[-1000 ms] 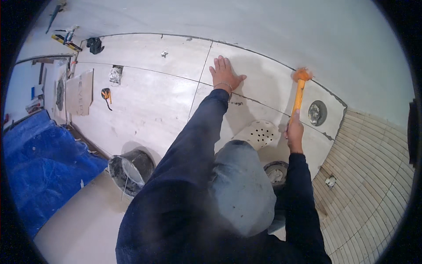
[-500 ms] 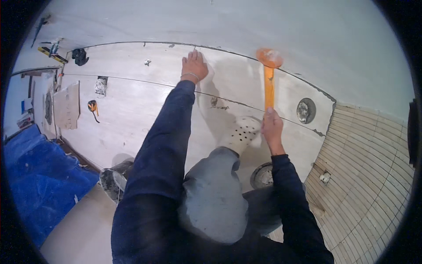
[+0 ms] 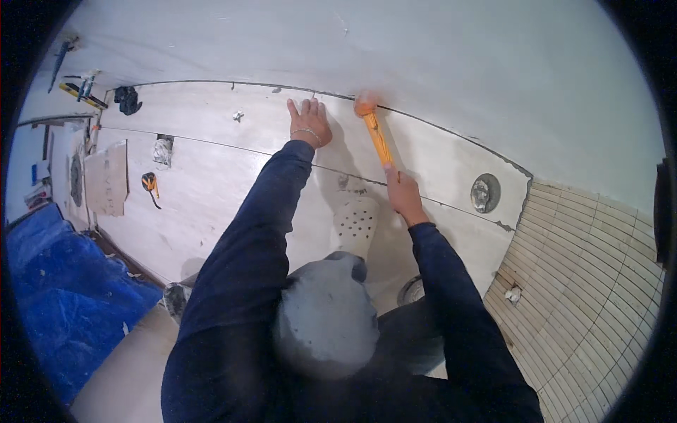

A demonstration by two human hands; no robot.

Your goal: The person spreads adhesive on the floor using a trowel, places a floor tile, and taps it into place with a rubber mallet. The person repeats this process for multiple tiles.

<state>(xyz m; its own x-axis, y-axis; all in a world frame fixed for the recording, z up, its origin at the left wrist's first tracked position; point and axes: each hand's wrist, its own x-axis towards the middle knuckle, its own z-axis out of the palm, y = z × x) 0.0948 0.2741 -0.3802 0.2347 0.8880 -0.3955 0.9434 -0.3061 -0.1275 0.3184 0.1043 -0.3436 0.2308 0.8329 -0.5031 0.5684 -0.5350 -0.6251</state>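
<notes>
My right hand [image 3: 405,197] is closed round the yellow handle of a rubber mallet [image 3: 378,139]. The mallet's orange head, blurred by motion, is over the far edge of a large pale floor tile [image 3: 437,151], beside the wall. On the same row of tiles, to the left of the mallet, my left hand [image 3: 309,125] lies with its fingers spread and empty. A white perforated clog [image 3: 355,222] on my foot stands on the nearer tiles, between my arms.
A tape measure [image 3: 150,186] and a black crumpled item [image 3: 127,100] lie to the left. At the far left is a yellow level [image 3: 83,95]. A bucket [image 3: 175,299] stands by my left arm, near a blue sheet [image 3: 63,296]. Round drain holes [image 3: 486,193] and ribbed flooring [image 3: 578,261] lie right.
The mallet and my right hand have moved left, closer to my left hand. My left fingers have spread apart. The clogged foot appears further left in the view.
</notes>
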